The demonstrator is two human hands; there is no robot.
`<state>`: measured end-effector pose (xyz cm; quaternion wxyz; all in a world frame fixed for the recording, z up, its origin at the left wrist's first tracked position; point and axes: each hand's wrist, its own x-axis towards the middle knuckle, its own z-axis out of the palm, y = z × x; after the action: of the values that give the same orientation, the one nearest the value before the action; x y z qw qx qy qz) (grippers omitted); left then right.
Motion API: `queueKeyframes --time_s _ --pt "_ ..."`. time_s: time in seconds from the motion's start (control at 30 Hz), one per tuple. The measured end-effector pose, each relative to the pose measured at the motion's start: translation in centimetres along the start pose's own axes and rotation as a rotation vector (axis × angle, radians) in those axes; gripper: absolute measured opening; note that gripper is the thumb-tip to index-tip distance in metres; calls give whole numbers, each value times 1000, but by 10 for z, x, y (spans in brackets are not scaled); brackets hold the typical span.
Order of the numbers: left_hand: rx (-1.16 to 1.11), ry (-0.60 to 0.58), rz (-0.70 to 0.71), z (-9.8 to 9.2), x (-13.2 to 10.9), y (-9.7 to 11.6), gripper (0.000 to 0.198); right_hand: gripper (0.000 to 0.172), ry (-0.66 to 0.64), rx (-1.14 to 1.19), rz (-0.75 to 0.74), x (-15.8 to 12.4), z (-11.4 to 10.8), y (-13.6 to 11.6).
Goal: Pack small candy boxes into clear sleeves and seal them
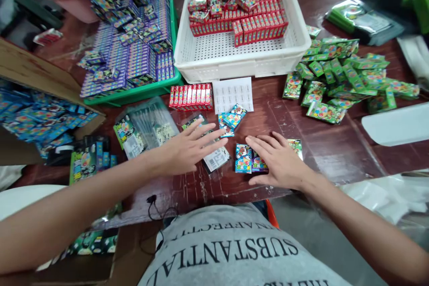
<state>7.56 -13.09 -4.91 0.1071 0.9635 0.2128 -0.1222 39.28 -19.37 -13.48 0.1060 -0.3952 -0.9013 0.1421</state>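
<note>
My left hand [189, 149] lies flat with fingers spread over a clear plastic packet [216, 158] on the dark red table [335, 143]. My right hand [278, 161] rests palm down, fingers stretched out, on a short row of small boxes: a blue one [243, 158], a purple one [257, 164] and a green one [296, 146]. Two loose blue boxes [232, 119] sit just beyond my fingertips. A row of red boxes [191, 97] and a white label sheet [232, 94] lie behind them.
A white perforated crate [214, 60] of red boxes stands at the back centre. A green tray [134, 94] holds purple boxes at the left. Green boxes [342, 76] are heaped at the right. A cardboard carton [36, 71] of blue boxes and clear packets [147, 127] lie left.
</note>
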Motion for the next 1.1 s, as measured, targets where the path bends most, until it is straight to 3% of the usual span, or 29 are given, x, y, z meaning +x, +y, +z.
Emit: queueKeyframes --time_s 0.13,0.23,0.33,0.43,0.53,0.6,0.7,0.87,0.97,1.1 --pt "47 -50 69 6 -7 -20 82 91 2 11 -39 6 6 -3" --pt "47 -28 73 12 -2 -6 72 81 14 38 -60 4 6 2" --pt "56 29 -45 14 -3 17 65 82 16 116 -105 -7 0 10" --pt "21 80 -186 17 -6 25 73 86 30 233 -157 -16 -7 15" --pt "-44 39 -92 21 -2 12 88 88 23 297 -170 -19 -11 16" --pt "-68 6 -10 21 7 2 87 88 3 318 -170 -20 -12 16" --pt "-72 74 -51 16 26 0 82 89 10 367 -163 -23 -13 17" --pt "-153 176 -173 22 49 25 88 87 -5 294 -100 -41 -17 28" --pt "-249 189 -191 37 49 41 92 83 -29 197 -68 -44 -18 32" --pt "-368 210 -215 56 42 56 98 77 -22 94 -44 -28 -12 26"
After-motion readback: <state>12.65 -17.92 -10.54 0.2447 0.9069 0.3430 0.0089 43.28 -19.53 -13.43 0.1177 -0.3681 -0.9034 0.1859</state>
